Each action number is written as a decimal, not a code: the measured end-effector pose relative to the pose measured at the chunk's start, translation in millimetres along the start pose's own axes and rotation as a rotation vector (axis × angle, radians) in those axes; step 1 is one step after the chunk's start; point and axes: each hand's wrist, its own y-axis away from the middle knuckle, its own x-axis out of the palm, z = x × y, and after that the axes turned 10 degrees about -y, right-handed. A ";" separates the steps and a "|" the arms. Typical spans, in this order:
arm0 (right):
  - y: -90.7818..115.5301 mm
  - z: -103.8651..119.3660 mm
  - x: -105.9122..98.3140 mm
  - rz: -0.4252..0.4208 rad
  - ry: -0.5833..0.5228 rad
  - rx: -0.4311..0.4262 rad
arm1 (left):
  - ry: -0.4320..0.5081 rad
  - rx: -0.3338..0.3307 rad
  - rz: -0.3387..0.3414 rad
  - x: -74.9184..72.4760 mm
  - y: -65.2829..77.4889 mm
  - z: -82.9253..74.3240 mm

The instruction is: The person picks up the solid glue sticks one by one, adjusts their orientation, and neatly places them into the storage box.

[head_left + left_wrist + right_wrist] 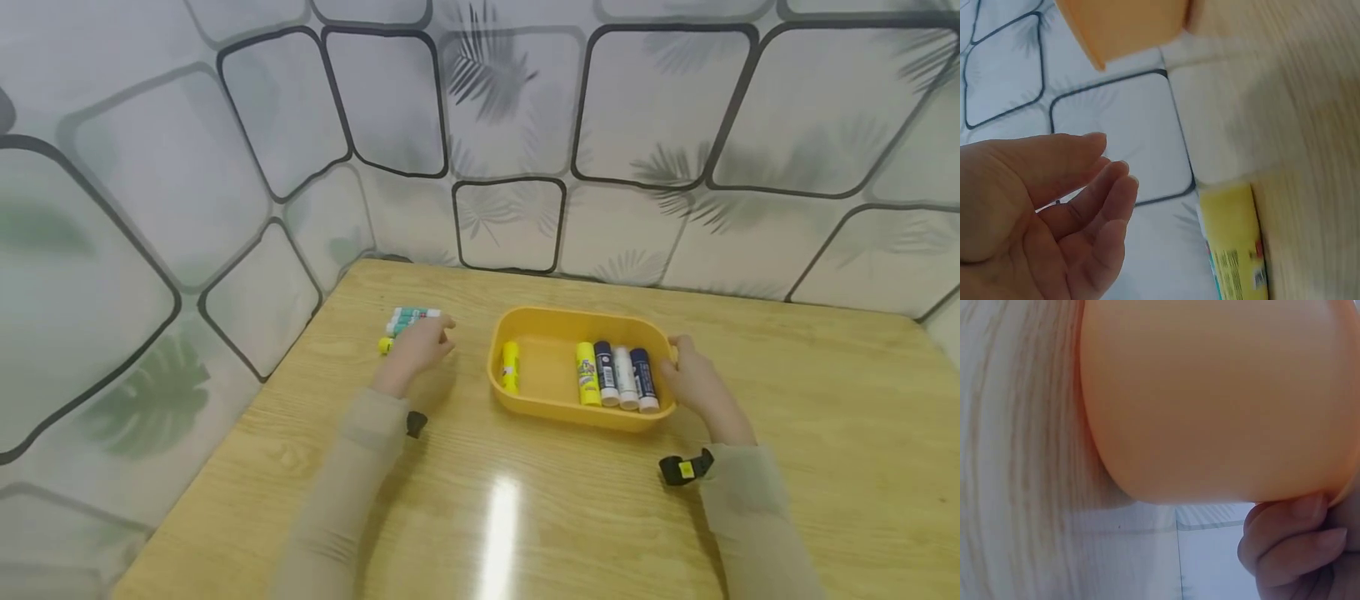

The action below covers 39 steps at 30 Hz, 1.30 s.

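My left hand (417, 350) hovers over the left part of the table with its fingers loosely bent. Nothing is between thumb and fingers in the left wrist view. Under and behind it lie several teal-and-white glue sticks (416, 313) and a yellow glue stick (386, 345), partly hidden by the hand. My right hand (701, 385) grips the right end of a yellow plastic basket (555, 408), fingers bent against its outer wall. Inside, one yellow glue stick (510, 367) stands at the left end; a yellow, a white (625, 377) and two navy glue sticks line up at the right.
The wooden table (450, 500) meets a patterned cloth (510, 225) along its back and left edges. A bright light reflection shows on the tabletop in front of the basket. Each wrist wears a black strap with a small device.
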 end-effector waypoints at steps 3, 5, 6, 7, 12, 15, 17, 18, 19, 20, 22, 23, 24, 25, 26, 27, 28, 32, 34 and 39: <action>0.7 0.0 -0.5 -0.008 -0.002 -0.013 | -0.045 -0.001 -0.001 -0.9 0.3 12.2; 0.9 -0.1 -0.5 -0.011 0.000 -0.017 | -0.073 -0.010 0.003 -0.1 0.5 20.7; 0.8 0.0 -0.5 -0.009 -0.001 -0.014 | -0.100 -0.017 0.005 1.0 0.4 24.8; 0.7 0.2 -0.5 -0.006 -0.001 -0.011 | -0.116 -0.022 0.011 1.9 0.3 28.4; 1.0 1.4 -2.2 0.004 0.001 0.003 | -0.227 -0.006 0.050 3.4 2.7 37.9; 1.2 2.0 -3.3 0.009 -0.001 0.004 | -0.293 0.031 0.048 3.9 4.1 39.2; 1.2 1.5 -3.7 0.009 -0.007 0.005 | -0.310 0.059 0.038 5.4 4.0 40.0; 1.1 1.0 -3.9 0.009 -0.010 0.006 | -0.317 0.069 0.031 6.9 3.3 40.7; 1.4 0.7 -4.1 0.009 -0.009 0.006 | -0.323 0.079 0.023 8.6 2.7 41.6; 1.3 0.0 -4.1 0.006 -0.008 0.003 | -0.331 0.095 0.014 10.8 1.7 43.2; 1.2 -1.1 -3.7 0.002 -0.010 -0.002 | -0.342 0.113 -0.003 14.8 0.0 46.3; 1.1 -1.3 -3.2 0.001 -0.010 -0.005 | -0.353 0.126 -0.015 16.6 -0.7 48.2; 0.9 -1.7 -2.6 -0.001 -0.006 -0.010 | -0.363 0.131 -0.024 18.3 -1.3 49.9; 1.2 -1.9 -2.9 -0.003 -0.005 -0.011 | -0.374 0.141 -0.033 20.1 -2.6 50.9; 1.2 -2.3 -3.1 -0.005 -0.005 -0.012 | -0.376 0.145 -0.038 21.8 -3.7 51.6; 1.4 -2.4 -3.2 -0.006 -0.007 -0.012 | -0.380 0.148 -0.040 22.9 -4.5 51.9; 0.8 -2.4 -2.2 -0.003 -0.010 -0.012 | -0.386 0.149 -0.040 23.9 -4.2 53.4; -0.6 -2.3 -0.1 0.000 -0.015 -0.014 | -0.388 0.147 -0.025 25.4 -2.9 55.3; -0.9 -2.6 -0.1 -0.001 -0.017 -0.009 | -0.391 0.149 -0.023 25.1 -2.5 54.2; -0.9 -3.1 -1.0 -0.003 -0.023 0.003 | -0.380 0.141 -0.008 22.8 -2.5 50.0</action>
